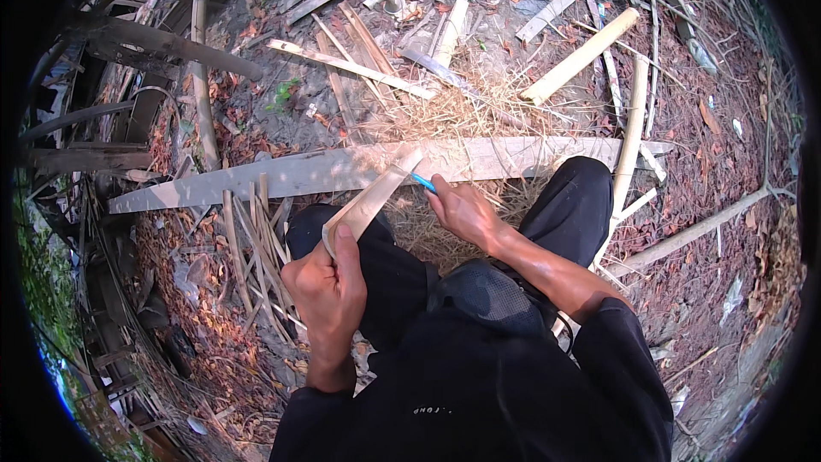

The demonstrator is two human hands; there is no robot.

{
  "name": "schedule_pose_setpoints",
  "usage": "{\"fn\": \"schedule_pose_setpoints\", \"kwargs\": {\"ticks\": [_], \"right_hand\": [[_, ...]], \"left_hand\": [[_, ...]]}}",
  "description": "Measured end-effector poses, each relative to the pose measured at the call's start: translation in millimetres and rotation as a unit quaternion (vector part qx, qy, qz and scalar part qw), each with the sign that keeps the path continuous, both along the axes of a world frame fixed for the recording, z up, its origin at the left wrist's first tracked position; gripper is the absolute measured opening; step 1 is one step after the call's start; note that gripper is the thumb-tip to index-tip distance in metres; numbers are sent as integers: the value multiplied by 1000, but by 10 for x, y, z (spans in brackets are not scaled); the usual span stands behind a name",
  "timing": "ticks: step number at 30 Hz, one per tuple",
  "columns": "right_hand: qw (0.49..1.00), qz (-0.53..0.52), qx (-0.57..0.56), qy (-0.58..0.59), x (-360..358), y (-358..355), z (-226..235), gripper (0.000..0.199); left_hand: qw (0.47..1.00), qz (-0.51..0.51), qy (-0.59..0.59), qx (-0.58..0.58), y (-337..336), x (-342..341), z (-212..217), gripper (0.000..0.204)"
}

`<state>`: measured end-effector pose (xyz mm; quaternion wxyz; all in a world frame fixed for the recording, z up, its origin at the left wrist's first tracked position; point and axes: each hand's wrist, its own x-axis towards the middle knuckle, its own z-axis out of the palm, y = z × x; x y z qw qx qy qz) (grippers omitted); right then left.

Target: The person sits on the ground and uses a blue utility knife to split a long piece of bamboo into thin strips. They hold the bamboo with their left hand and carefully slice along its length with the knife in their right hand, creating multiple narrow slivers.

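My left hand (329,278) is wrapped round the near end of a flat, pale piece of split wood or bamboo (369,205), thumb along its face. The piece slants up and to the right, over a long grey plank (282,178) lying across in front of my knees. Closed fingers of my right hand (466,212) grip a slim light-blue pen-like tool (423,182). Its tip points at the far end of the pale piece and is close to it or touching; I cannot tell which.
Wood shavings (462,111) lie heaped beyond the plank. A thick pale pole (581,56) rests at the far right, and another pole (633,124) leans beside my right knee. Thin sticks (261,244) lie by my left knee. Old timber (162,43) stands at the far left.
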<state>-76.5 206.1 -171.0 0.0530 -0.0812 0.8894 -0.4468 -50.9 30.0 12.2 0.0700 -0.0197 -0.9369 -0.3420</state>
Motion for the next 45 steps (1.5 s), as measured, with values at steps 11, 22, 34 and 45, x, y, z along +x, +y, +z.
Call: {"fn": "schedule_pose_setpoints", "kwargs": {"ticks": [11, 22, 34, 45], "right_hand": [[997, 9, 63, -31, -131, 72, -304, 26], [999, 18, 25, 28, -209, -340, -354, 23], [975, -118, 146, -117, 160, 312, -1253, 33], [999, 7, -31, 28, 129, -302, -90, 28]], "left_hand": [[1000, -10, -8, 18, -24, 44, -14, 26], [997, 70, -14, -7, -310, -71, -12, 50], [998, 66, -7, 9, -490, 216, -102, 64], [1000, -15, 13, -21, -347, 260, -76, 27]]}}
